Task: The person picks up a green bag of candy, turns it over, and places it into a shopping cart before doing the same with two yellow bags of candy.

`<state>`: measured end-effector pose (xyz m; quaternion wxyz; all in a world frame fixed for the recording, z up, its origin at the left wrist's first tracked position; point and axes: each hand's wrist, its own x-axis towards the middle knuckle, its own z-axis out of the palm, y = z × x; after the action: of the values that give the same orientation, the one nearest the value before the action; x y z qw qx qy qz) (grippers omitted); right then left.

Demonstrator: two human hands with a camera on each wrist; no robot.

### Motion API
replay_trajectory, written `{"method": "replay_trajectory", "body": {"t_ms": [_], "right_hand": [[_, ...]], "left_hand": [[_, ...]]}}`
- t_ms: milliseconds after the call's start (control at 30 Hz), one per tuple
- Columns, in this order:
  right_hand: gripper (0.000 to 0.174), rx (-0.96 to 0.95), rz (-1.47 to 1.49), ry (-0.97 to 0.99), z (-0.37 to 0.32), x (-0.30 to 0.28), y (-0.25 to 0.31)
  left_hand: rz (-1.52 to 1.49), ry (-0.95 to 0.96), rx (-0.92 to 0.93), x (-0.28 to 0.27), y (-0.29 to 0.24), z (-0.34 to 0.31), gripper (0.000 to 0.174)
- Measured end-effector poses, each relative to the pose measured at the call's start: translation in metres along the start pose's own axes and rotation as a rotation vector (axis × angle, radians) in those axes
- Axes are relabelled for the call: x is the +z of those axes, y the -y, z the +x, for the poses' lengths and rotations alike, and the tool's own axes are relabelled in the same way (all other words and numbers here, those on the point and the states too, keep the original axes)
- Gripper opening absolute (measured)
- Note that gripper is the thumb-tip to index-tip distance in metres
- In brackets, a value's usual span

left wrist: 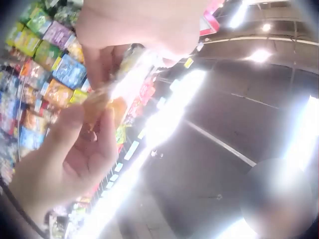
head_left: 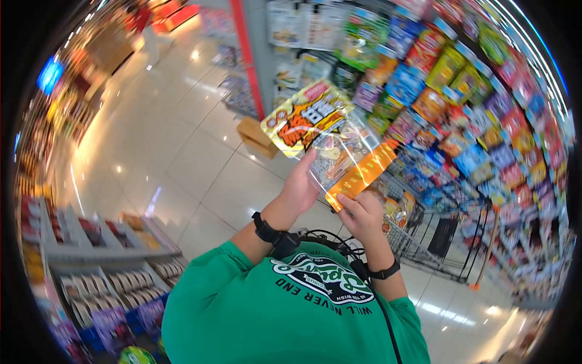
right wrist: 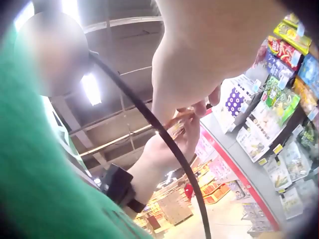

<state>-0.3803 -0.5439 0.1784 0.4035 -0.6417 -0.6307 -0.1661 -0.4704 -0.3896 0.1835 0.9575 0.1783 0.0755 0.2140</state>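
Observation:
A snack pouch (head_left: 327, 130) with a yellow printed top, a clear window and an orange end is held tilted in front of the body. The left hand (head_left: 301, 185) grips its lower left side, thumb on the front face. At the orange end, the right hand (head_left: 365, 213) pinches the corner between thumb and fingers. In the left wrist view the right hand (left wrist: 70, 154) pinches the orange corner, with the left hand (left wrist: 139, 30) above it. Behind the pouch, most left-hand fingers are hidden. The right wrist view has the right hand (right wrist: 199, 59) close to the left hand (right wrist: 172, 149).
Shelves of colourful snack bags (head_left: 467, 91) rise at the right. A black wire cart (head_left: 445, 233) stands below them, with packets inside. Display bins (head_left: 115, 285) are at lower left, a cardboard-coloured box (head_left: 257, 138) lies on the tiled floor (head_left: 157, 145), and a dark cable crosses the shirt.

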Motion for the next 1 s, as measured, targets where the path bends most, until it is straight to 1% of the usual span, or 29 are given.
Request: {"method": "replay_trajectory", "body": {"t_ms": [33,100,133,167,200,233,267,300,333,367,400,433,500,533,567,600,633,667,700,767,800,833,900,933,1000], "right_hand": [[0.026,-0.037,0.029,0.034,0.007,-0.001,0.007],[0.027,0.018,0.256,0.004,0.016,-0.006,0.017],[0.042,0.096,0.37,-0.052,0.006,-0.004,0.012],[0.049,0.258,0.527,-0.206,0.003,-0.001,0.008],[0.056,0.429,0.674,-0.363,0.01,0.0,0.011],[0.056,0.415,0.684,-0.33,0.021,-0.004,0.013],[0.06,0.552,0.944,-0.237,0.037,-0.015,0.012],[0.064,0.692,1.195,-0.14,0.05,-0.02,0.017],[0.064,0.687,1.197,-0.124,0.059,-0.017,0.024],[0.059,0.708,1.301,-0.124,0.068,-0.013,0.03],[0.053,0.729,1.404,-0.126,0.073,-0.01,0.035],[0.053,0.722,1.402,-0.119,0.074,-0.008,0.038],[0.04,0.745,1.225,-0.156,0.074,-0.006,0.042],[0.033,0.737,1.233,-0.186,0.077,-0.007,0.046],[0.033,0.727,1.228,-0.178,0.075,-0.009,0.046],[0.031,0.661,1.241,-0.171,0.072,-0.012,0.046],[0.029,0.595,1.254,-0.165,0.071,-0.015,0.048],[0.026,0.592,1.226,-0.192,0.07,-0.018,0.053],[0.026,0.582,1.219,-0.191,0.069,-0.023,0.056],[0.023,0.536,1.182,-0.26,0.066,-0.033,0.059],[0.03,0.582,1.134,-0.285,0.066,-0.038,0.062],[0.03,0.577,1.121,-0.286,0.069,-0.042,0.066],[0.037,0.689,1.242,-0.305,0.076,-0.05,0.078],[0.044,0.698,1.266,-0.262,0.064,-0.053,0.062],[0.043,0.715,1.242,-0.26,0.061,-0.059,0.066]], "left_hand": [[-0.024,-0.018,0.05,-0.002,-0.01,-0.003,0.041],[0.1,-0.056,0.317,-0.004,-0.028,-0.009,0.038],[0.118,-0.067,0.358,-0.001,-0.042,-0.018,0.037],[0.087,-0.086,0.392,0.003,-0.054,-0.029,0.037],[0.169,-0.037,0.462,0.009,-0.065,-0.037,0.037],[0.26,0.013,0.528,0.014,-0.076,-0.046,0.037],[0.346,0.024,0.561,0.019,-0.082,-0.051,0.036],[0.338,0.015,0.578,0.022,-0.088,-0.059,0.036],[0.363,0.056,0.555,0.023,-0.094,-0.065,0.036],[0.391,0.099,0.53,0.026,-0.097,-0.07,0.035],[0.387,0.101,0.54,0.029,-0.099,-0.075,0.035],[0.426,0.079,0.542,0.033,-0.098,-0.08,0.036],[0.458,0.062,0.552,0.039,-0.099,-0.086,0.036],[0.389,0.108,0.571,0.042,-0.101,-0.088,0.036],[0.32,0.154,0.588,0.044,-0.101,-0.09,0.037],[0.313,0.159,0.598,0.044,-0.101,-0.089,0.037],[0.29,0.21,0.596,0.043,-0.102,-0.087,0.039],[0.267,0.264,0.593,0.042,-0.102,-0.085,0.041],[0.262,0.274,0.597,0.042,-0.101,-0.085,0.041],[0.269,0.263,0.474,0.044,-0.095,-0.085,0.047],[0.258,0.307,0.455,0.046,-0.093,-0.085,0.052],[0.249,0.318,0.454,0.047,-0.092,-0.084,0.052],[0.229,0.419,0.38,0.048,-0.089,-0.08,0.052],[0.22,0.428,0.373,0.048,-0.087,-0.079,0.052],[0.148,0.419,0.226,0.049,-0.084,-0.076,0.053]]}}
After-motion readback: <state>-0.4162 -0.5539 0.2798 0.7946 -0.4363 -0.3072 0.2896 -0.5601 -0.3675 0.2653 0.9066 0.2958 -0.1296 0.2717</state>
